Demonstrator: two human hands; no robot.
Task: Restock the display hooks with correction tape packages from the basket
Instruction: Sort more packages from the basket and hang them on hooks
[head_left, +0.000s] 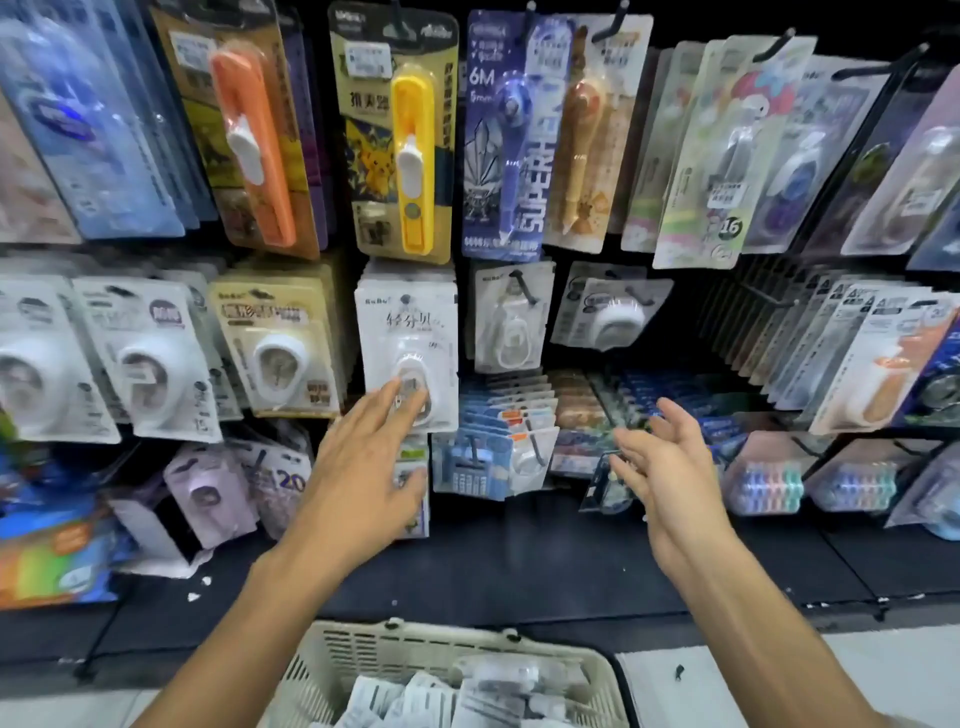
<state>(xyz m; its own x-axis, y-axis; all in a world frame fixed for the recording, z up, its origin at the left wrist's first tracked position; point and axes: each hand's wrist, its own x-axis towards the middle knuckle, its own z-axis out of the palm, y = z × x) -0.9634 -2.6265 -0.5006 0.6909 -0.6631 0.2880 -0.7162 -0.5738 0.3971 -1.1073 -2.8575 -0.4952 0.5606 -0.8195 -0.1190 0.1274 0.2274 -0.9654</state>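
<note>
Display (675, 322) fills frame, most hooks stocked, one centre-right hook thin | basket (597, 680) bottom centre, packages (467, 696) left inside, job unfinished | left hand (363, 457) fingers spread on white package (408, 348) | right hand (670, 467) fingers apart, empty

Stationery shop, my aisle: carded correction tape packages (408, 358) on display hooks (524, 291), price stickers (368, 58), stock basket (441, 654).
</note>
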